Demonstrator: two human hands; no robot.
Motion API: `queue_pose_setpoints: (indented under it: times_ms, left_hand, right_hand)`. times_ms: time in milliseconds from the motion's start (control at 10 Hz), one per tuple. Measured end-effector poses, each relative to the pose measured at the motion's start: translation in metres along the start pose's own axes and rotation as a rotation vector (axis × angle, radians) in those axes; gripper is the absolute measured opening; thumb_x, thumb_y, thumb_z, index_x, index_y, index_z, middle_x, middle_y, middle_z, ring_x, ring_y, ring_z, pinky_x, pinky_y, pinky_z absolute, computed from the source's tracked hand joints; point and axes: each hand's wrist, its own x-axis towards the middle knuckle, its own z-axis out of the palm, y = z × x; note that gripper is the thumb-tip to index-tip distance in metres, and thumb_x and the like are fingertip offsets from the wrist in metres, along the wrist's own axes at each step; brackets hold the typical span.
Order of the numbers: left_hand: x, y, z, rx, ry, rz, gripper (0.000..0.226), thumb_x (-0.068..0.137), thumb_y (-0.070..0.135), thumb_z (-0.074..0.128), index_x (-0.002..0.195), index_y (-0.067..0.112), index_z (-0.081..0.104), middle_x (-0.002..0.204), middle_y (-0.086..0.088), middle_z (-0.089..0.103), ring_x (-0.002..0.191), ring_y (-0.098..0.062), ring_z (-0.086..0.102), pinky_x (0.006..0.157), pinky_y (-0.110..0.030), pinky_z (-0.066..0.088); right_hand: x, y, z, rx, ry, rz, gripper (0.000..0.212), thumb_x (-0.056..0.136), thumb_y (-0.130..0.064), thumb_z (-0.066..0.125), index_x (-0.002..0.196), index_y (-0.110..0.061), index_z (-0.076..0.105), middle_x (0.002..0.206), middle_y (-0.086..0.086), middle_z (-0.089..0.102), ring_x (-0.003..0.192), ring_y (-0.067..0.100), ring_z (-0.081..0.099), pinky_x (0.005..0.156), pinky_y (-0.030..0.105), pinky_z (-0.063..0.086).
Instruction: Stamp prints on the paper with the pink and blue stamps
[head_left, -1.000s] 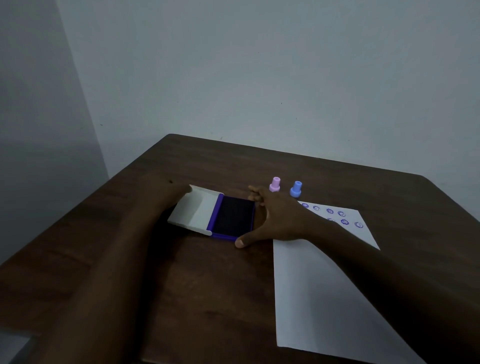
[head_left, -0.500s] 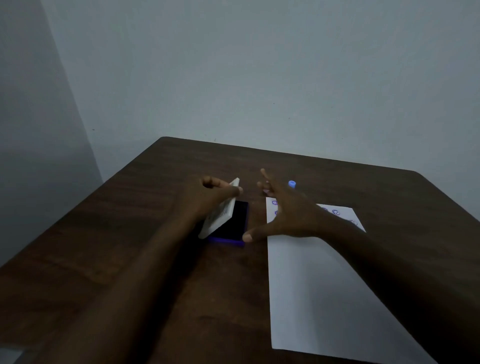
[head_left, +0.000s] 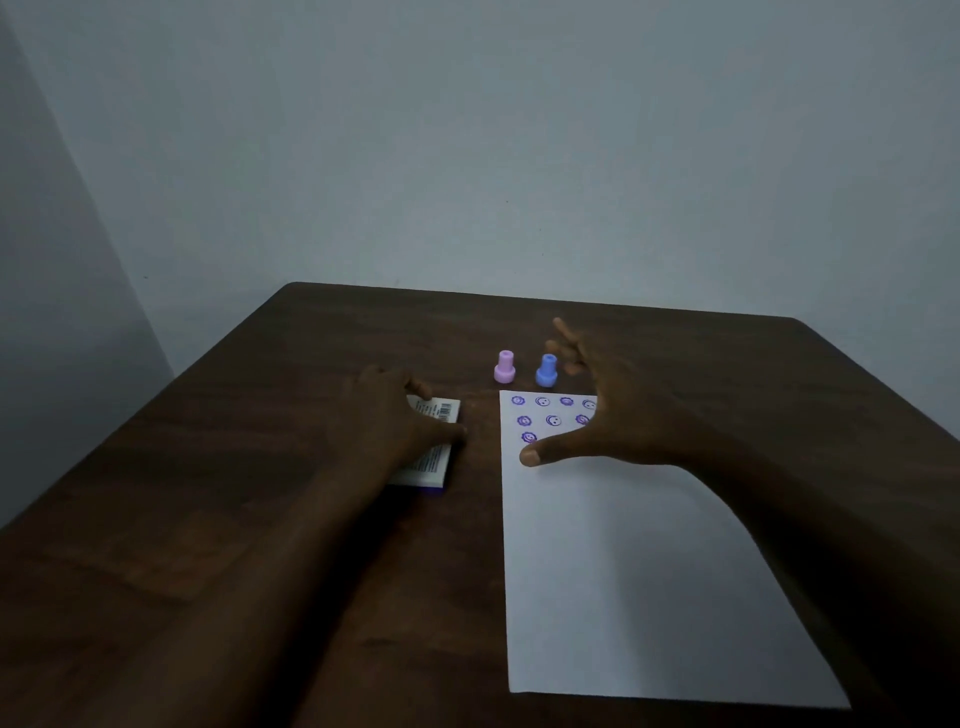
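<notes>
Nearest the camera, two bare forearms reach out over a dark wooden table (head_left: 218, 519), and a white sheet of paper (head_left: 623, 582) lies flat on the table's right half, its long side running away from the viewer. Most of the near part of the sheet is blank. Toward its far end sit rows of small purple stamped prints (head_left: 554, 420), some round smiling faces and some flower-like shapes; the right-hand ones are hidden behind the hand.

Over that far end the right hand (head_left: 618, 410) is spread wide and holds nothing, fingers splayed, the thumb pointing left with its tip above the paper just near the lowest print. Whether the thumb touches the sheet cannot be told.

Left of the paper, apart from it, lies the ink pad case (head_left: 436, 441), shut, its white labelled lid with a barcode facing up and a purple edge showing at the near corner. The left hand (head_left: 395, 421) rests palm down on top of it, fingers curved over the lid, pressing rather than gripping.

Farther on, just beyond the paper's far edge, the pink stamp (head_left: 505, 366) and the blue stamp (head_left: 546, 370) stand upright side by side, pink on the left, neither touched. The right hand's fingers reach just right of the blue one.
</notes>
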Motion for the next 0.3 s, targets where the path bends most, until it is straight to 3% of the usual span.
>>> queue_pose_setpoints:
  times_ms: [100, 200, 300]
  left_hand:
    - [0.001, -0.004, 0.002, 0.024, -0.002, 0.021, 0.049, 0.054, 0.069, 0.079, 0.085, 0.040, 0.056, 0.128, -0.003, 0.056, 0.112, -0.021, 0.056, 0.092, -0.035, 0.048]
    - [-0.002, -0.003, 0.003, 0.042, 0.006, 0.041, 0.048, 0.057, 0.070, 0.076, 0.090, 0.040, 0.057, 0.129, -0.004, 0.055, 0.116, -0.024, 0.053, 0.096, -0.037, 0.046]
    - [-0.001, 0.004, 0.007, 0.050, 0.045, 0.140, 0.056, 0.065, 0.070, 0.071, 0.110, 0.037, 0.064, 0.132, -0.002, 0.053, 0.121, -0.023, 0.050, 0.098, -0.037, 0.041]
  right_hand:
    - [-0.002, 0.005, 0.004, -0.007, -0.009, 0.001, 0.136, 0.045, -0.070, 0.082, 0.154, -0.033, 0.009, 0.158, -0.010, 0.031, 0.141, 0.013, 0.036, 0.115, 0.040, 0.032]
    - [-0.003, 0.011, 0.011, -0.023, -0.015, 0.039, 0.118, 0.054, -0.067, 0.080, 0.152, -0.032, 0.023, 0.156, -0.010, 0.035, 0.136, 0.012, 0.040, 0.105, 0.027, 0.032]
    - [-0.002, 0.018, 0.014, -0.047, 0.066, 0.066, 0.097, 0.065, -0.066, 0.074, 0.146, -0.030, 0.036, 0.149, -0.007, 0.045, 0.131, 0.014, 0.046, 0.100, 0.026, 0.034]
